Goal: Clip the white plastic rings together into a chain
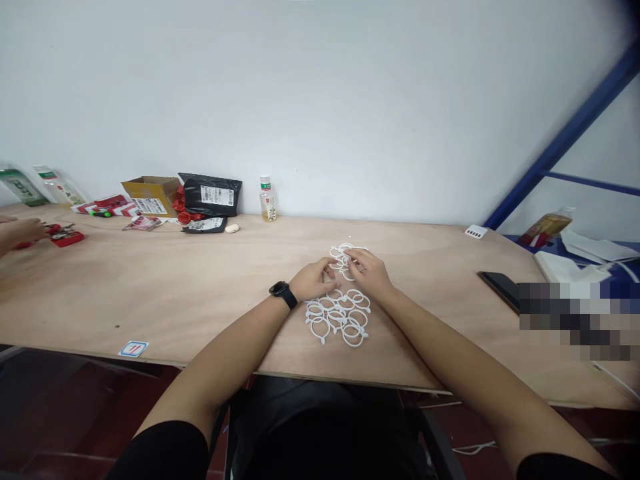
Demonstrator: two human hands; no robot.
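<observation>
A sheet of linked white plastic rings (339,315) lies on the wooden table (200,287) in front of me. My left hand (316,278), with a black watch at the wrist, rests curled on the rings at their middle. My right hand (369,270) pinches the rings at the far end of the sheet with bent fingers. Both hands touch the ring sheet, and more rings (341,255) show between and behind the fingers.
A black phone (500,287) lies at the right. A small bottle (267,199), black bags (211,195), a cardboard box (151,193) and red parts stand along the far wall. Another person's hand (20,233) works at the far left. A blue frame stands on the right.
</observation>
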